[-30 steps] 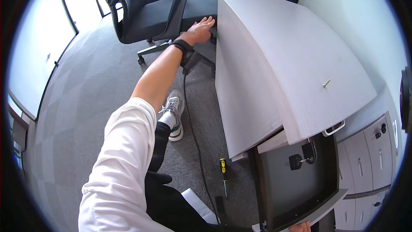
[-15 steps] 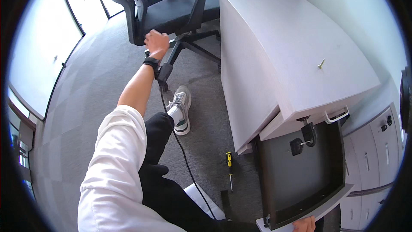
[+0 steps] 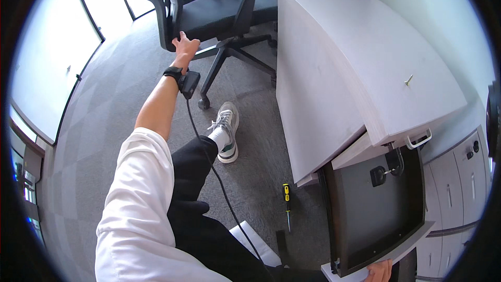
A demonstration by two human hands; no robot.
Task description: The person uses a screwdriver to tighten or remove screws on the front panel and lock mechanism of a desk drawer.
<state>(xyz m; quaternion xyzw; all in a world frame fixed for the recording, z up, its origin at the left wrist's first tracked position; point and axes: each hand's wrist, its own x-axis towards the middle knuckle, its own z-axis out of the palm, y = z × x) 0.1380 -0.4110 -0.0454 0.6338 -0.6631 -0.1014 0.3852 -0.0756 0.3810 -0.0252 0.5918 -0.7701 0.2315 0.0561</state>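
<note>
My left hand reaches far forward beside the seat of a black office chair. Its fingers are spread, and I cannot tell whether they touch the seat edge. A black wrist device with a cable is strapped to that arm. At the lower right, my right hand has its fingers curled over the front panel of a pulled-out drawer, dark inside. The drawer belongs to a pale wood-grain cabinet. Above it, a black-headed key hangs at a lock with a second key.
A screw lies on the cabinet top. On the carpet are a yellow-and-black screwdriver and a white sheet-like piece near my leg. More chairs stand behind, and a bank of pale lockers is at the right.
My left hand has gone from loosely curled to spread fingers. Cabinet, drawer and right hand appear shifted right in the view, while the hanging key has swung. The right hand stays on the drawer front.
</note>
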